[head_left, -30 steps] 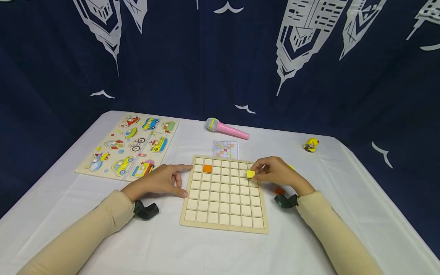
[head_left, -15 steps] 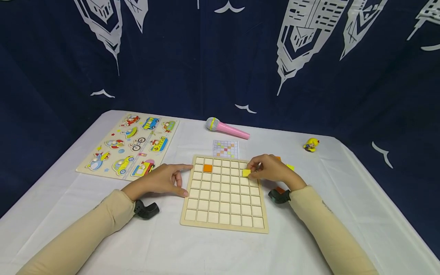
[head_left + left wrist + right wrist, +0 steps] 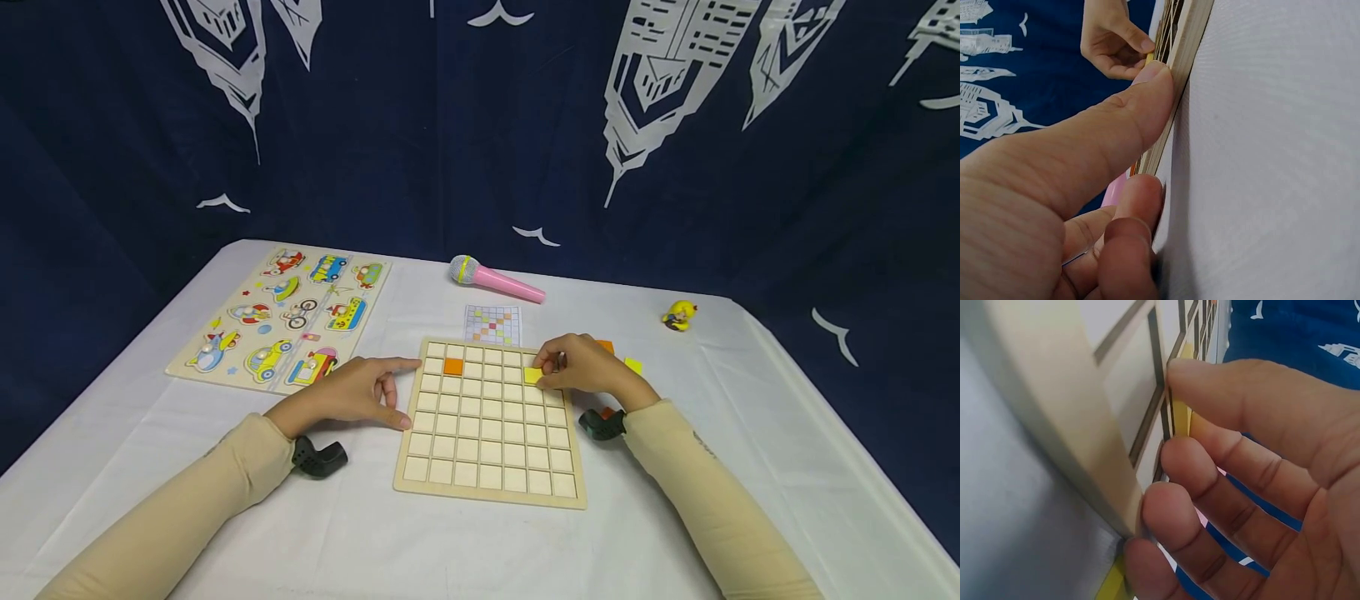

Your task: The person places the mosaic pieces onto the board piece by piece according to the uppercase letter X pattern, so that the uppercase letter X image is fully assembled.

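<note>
Right of centre: right hand point(image 3: 576, 364) pinching yellow tile point(image 3: 532, 376), best pressed flat and square; left hand point(image 3: 351, 392), loosely spread, touching grid board point(image 3: 487, 498).

Taking the wooden grid board point(image 3: 491, 412) as our clock face, we are seeing the left hand point(image 3: 356, 392) touching it between nine and ten, and the right hand point(image 3: 581, 367) holding a yellow tile point(image 3: 531, 376) between one and two. An orange tile point(image 3: 453, 367) is sitting towards eleven. Farther out, we are finding a printed card point(image 3: 492, 325) and pink microphone point(image 3: 498, 282) lying at twelve, a vehicle puzzle point(image 3: 276, 321) at ten, a yellow figurine point(image 3: 679, 316) at two.
</note>
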